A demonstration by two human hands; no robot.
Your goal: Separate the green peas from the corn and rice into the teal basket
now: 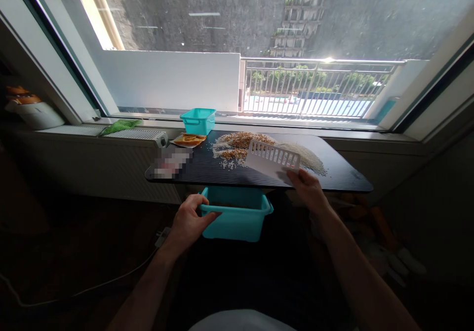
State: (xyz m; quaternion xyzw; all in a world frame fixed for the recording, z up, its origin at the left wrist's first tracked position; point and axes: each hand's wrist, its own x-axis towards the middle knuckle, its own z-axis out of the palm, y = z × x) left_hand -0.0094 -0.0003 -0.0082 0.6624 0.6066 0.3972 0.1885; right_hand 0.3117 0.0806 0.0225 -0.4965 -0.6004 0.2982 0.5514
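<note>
My left hand [192, 217] grips the left rim of a turquoise plastic bin [233, 225], held just below the table's front edge. Something dark lies low inside the bin; I cannot make out what. In my right hand [309, 188] is a white slotted plastic plate [268, 162], pinched at its right end and tilted over the front of the table. Behind the plate, brown and yellow kernels [242, 138] lie spread among white grains. A pale heap of white grains [307, 157] sits to the right of them, partly covered by the plate.
The dark table [344, 173] stands against the window sill. A second turquoise bin [199, 121] is at its back left, near a plate-like item with orange-brown food [189, 140]. A radiator [111, 158] is at the left; a white cable [111, 284] crosses the floor.
</note>
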